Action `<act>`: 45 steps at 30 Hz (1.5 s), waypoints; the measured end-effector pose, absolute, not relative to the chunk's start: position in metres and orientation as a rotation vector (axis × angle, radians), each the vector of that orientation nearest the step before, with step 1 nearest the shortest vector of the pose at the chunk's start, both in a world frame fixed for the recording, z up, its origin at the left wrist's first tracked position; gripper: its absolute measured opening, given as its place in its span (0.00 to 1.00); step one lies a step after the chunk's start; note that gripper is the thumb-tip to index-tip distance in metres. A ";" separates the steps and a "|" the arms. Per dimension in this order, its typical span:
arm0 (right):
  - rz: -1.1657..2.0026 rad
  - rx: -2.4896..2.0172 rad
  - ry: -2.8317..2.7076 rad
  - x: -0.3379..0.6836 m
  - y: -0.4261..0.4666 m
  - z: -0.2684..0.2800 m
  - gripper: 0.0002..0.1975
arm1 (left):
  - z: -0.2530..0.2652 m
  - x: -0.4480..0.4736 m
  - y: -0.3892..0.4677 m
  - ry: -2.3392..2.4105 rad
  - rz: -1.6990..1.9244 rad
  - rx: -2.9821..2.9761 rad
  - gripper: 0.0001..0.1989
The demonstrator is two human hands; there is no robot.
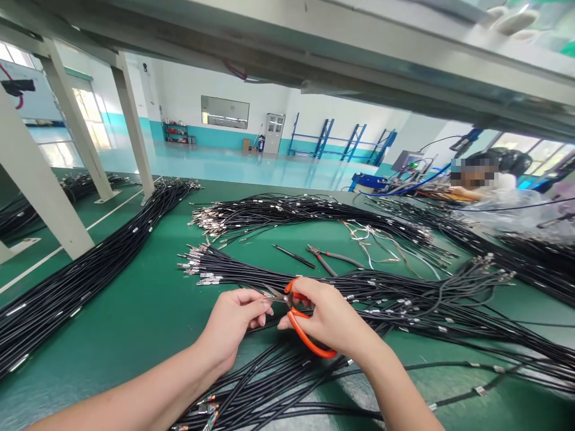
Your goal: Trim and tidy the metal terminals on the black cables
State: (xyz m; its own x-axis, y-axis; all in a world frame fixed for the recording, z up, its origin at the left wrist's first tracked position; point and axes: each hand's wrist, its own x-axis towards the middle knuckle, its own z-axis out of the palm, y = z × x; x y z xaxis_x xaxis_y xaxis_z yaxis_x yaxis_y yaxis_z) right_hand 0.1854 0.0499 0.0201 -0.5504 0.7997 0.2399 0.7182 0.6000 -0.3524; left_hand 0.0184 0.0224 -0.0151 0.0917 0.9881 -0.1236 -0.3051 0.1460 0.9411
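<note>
My right hand grips scissors by their orange handles, with the blades pointing left. At the blade tips, the thumb and fingers of my left hand are pinched together; what lies between them is too small to make out. Just behind both hands runs a bundle of black cables with metal connectors at its left end. More black cables pass beneath and in front of my hands, some ending in exposed coloured wires near the bottom edge.
Diagonal-cutting pliers and a black pen lie beyond the hands, near loose stripped wires. Other cable bundles cover the left and back of the green table. Shelf posts stand left, a beam overhead. A person sits at right.
</note>
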 end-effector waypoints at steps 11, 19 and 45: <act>0.202 -1.244 -2.479 0.186 0.051 0.019 0.16 | -0.014 0.018 0.019 1.000 1.190 0.982 0.04; 0.131 -1.271 -2.486 0.186 0.049 0.021 0.16 | -0.016 0.019 0.019 0.982 1.202 0.987 0.05; 0.021 -1.292 -2.496 0.185 0.048 0.024 0.18 | -0.015 0.019 0.018 0.969 1.196 0.951 0.06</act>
